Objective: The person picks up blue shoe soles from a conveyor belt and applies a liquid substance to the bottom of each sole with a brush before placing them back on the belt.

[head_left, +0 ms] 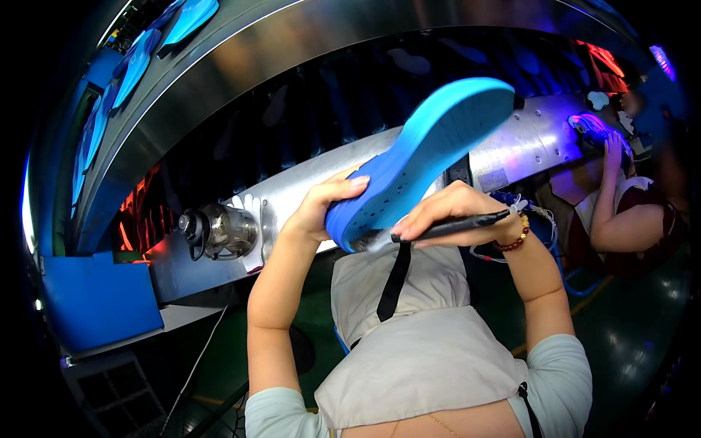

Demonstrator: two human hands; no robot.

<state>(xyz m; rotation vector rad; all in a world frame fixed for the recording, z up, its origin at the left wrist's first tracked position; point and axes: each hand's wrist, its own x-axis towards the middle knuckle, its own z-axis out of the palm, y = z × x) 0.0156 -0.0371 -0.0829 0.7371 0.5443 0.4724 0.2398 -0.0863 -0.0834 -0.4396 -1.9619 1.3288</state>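
Mid-frame, the left hand (320, 207) clasps a sole (432, 150), the right hand (454, 206) pinches a brush (460, 225); one-ended support could let the sole twist.

From my end of the link, I can read no text, label, brand, number or sign in the head view. The closest I find to a label is a small grey rectangular patch (493, 179) on the metal bench (529, 142), between two and three o'clock from the centre; I make out no characters on it. Out at two o'clock, near the rim, a purple-lit panel (662, 63) is too small for me to tell any lettering.
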